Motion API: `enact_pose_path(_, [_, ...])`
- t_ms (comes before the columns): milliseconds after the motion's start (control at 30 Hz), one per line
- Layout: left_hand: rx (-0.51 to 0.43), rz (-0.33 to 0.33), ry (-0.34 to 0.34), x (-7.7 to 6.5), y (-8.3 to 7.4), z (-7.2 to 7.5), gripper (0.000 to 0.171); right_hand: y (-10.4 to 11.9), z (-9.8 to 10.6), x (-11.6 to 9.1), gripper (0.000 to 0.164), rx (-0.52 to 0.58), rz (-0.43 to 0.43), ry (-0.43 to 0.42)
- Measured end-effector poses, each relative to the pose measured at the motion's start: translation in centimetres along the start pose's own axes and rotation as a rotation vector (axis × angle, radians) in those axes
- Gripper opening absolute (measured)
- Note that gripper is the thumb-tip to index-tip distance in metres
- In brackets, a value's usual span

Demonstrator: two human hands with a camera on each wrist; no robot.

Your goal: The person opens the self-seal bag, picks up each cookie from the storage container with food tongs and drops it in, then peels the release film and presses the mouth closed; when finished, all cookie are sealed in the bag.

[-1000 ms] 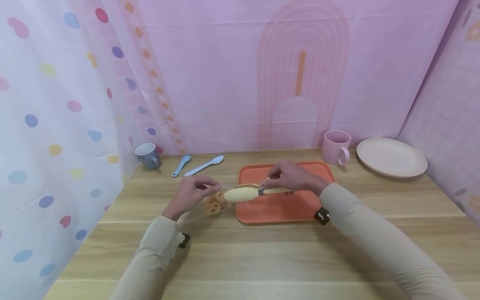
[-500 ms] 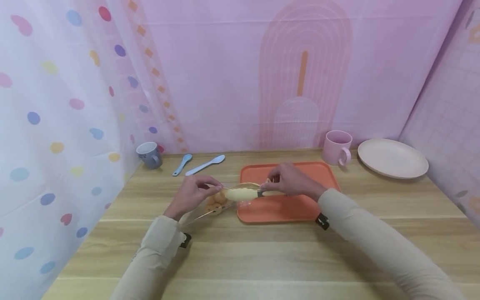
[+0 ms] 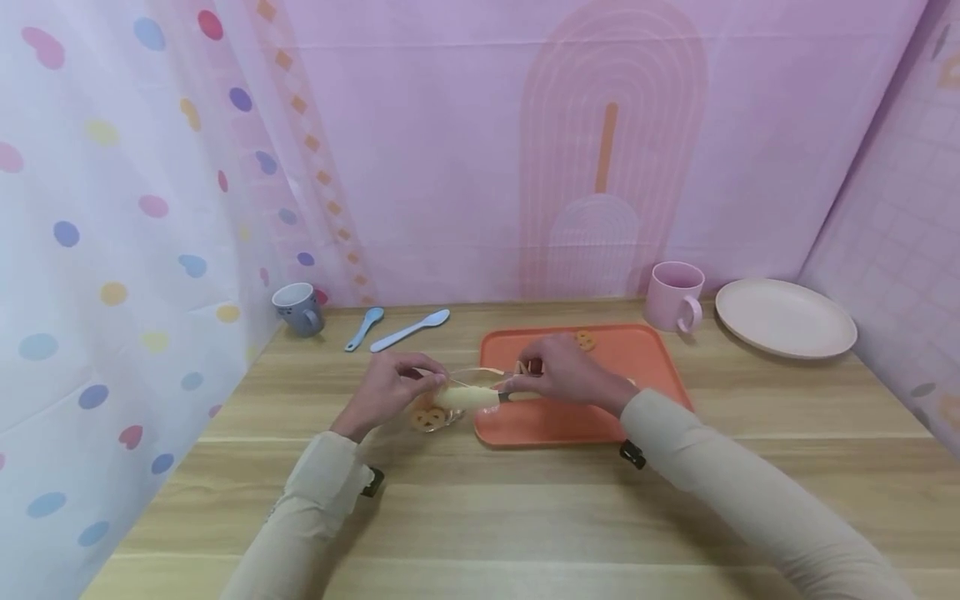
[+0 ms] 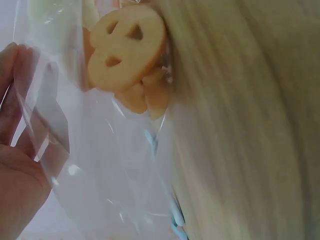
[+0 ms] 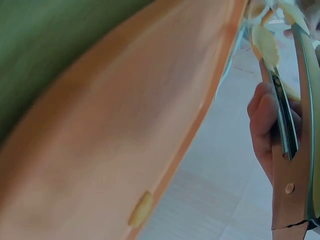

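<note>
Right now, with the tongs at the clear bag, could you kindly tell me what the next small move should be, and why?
I would probably close the tongs gently on a pretzel-shaped cookie inside the clear bag: the right hand holds them at the bag with their halves apart, and the left hand holds the bag.

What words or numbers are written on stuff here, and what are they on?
There are no words, labels, brands or numbers that I can read.
Gray-blue mug: small dark marks, too small to tell whether they are letters.
Clear bag, tongs, orange tray, pink mug and plate: no writing visible.
</note>
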State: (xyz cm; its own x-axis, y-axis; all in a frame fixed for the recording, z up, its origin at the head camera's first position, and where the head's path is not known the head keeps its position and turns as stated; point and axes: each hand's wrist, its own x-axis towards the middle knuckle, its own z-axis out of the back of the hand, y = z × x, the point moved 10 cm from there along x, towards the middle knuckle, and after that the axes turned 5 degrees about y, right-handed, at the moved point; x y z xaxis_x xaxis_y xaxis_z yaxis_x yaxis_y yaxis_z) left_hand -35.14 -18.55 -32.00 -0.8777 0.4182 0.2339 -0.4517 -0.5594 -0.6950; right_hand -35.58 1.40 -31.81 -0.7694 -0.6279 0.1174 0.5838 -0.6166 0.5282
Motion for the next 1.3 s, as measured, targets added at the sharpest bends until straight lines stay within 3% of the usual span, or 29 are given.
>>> enact_pose_path(133, [-0.01, -0.016, -0.003, -0.1, -0.2, 0.0, 0.004, 0.0, -0.3, 0.0, 0.03, 0.018, -0.009, -0.014])
enact_pose_path(367, [-0.01, 0.018, 0.004, -0.2, 0.2, 0.0, 0.004, 1.2, -0.1, 0.2, 0.032, -0.029, 0.031, -0.059])
enact_pose_path(700, [0.052, -0.024, -0.042, -0.5, 0.5, 0.4, 0.005, 0.6, 0.7, -0.7, 0.039, 0.009, -0.017, -0.023])
enact_pose_path(867, [0.066, -0.046, -0.049, -0.5, 0.3, 0.4, 0.005, -1.1, 2.7, -2.6, 0.032, -0.034, -0.054, -0.045])
enact_pose_path(1000, [0.069, -0.037, -0.045, -0.3, 0.2, 0.4, 0.006, -2.8, 5.1, -4.7, 0.028, -0.102, -0.051, -0.114])
enact_pose_path(1133, [0.072, -0.023, -0.034, -0.4, 0.2, 0.4, 0.006, -4.6, 7.4, -6.8, 0.029, -0.171, -0.057, -0.176])
enact_pose_path(1300, [0.073, -0.001, -0.018, -0.7, 0.5, 0.4, 0.007, -7.1, 9.2, -8.7, 0.035, -0.239, -0.131, -0.202])
